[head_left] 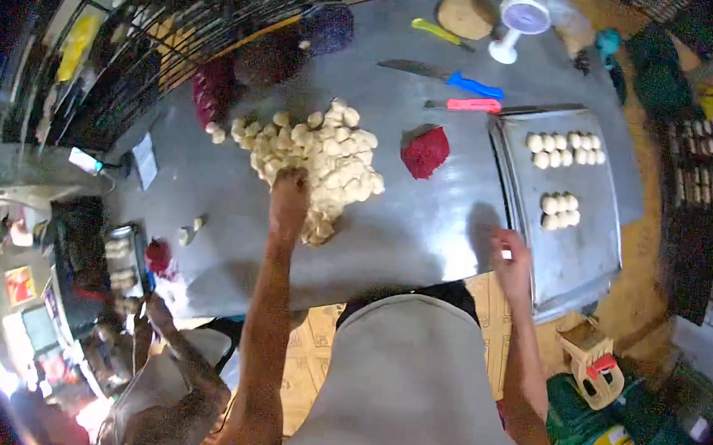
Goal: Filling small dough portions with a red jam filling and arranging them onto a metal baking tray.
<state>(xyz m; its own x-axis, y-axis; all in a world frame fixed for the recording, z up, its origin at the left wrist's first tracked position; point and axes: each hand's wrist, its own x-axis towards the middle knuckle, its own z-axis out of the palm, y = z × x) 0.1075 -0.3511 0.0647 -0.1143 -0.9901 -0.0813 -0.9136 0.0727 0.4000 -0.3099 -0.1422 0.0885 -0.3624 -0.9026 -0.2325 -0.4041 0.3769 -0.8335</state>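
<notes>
Dough balls (320, 156) heaped mid-table; left hand (289, 195) reaches in, grip hidden. Right hand (510, 257) pinches a pale bit beside the tray (578, 259). Best lift one piece cleanly.

A small glowing screen (84, 160) sits at the left end of the grey metal table, beside a white slip of paper (145, 162). Lower left, on the crowded floor area, lie an orange-and-yellow printed card (19, 284) and a darker flat screen (40, 329), details too blurred to read.
</notes>
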